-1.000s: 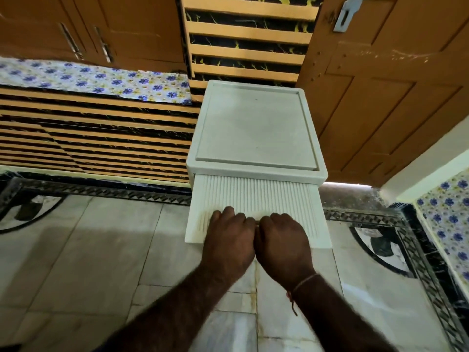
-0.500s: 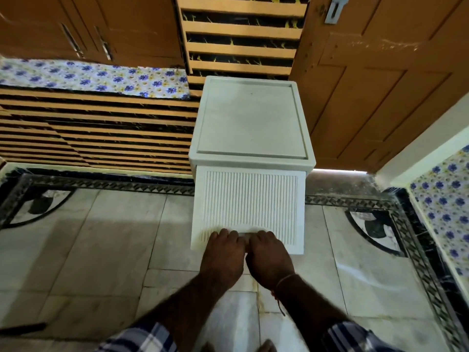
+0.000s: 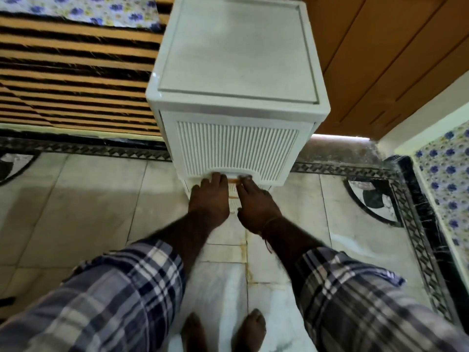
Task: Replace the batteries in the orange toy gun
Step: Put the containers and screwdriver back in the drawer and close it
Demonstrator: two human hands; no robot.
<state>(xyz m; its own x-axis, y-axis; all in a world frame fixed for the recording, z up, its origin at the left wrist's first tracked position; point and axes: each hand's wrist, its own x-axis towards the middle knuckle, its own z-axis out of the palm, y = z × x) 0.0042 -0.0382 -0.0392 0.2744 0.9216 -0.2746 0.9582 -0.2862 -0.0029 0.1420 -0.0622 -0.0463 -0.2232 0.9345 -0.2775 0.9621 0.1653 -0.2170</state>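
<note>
Marble floor (image 3: 88,199) with black patterned border, white plastic storage cabinet (image 3: 236,54) standing on it against wooden door (image 3: 380,59). Orange toy gun itself I cannot see; only thin orange strip (image 3: 233,180) shows in gap under ribbed flap front (image 3: 237,146), what it is I cannot tell. Left hand (image 3: 209,201) and right hand (image 3: 255,203) side by side at lower edge of flap, fingertips touching it; grip I cannot tell. Checked shorts (image 3: 114,288), bare feet (image 3: 250,329) below.
</note>
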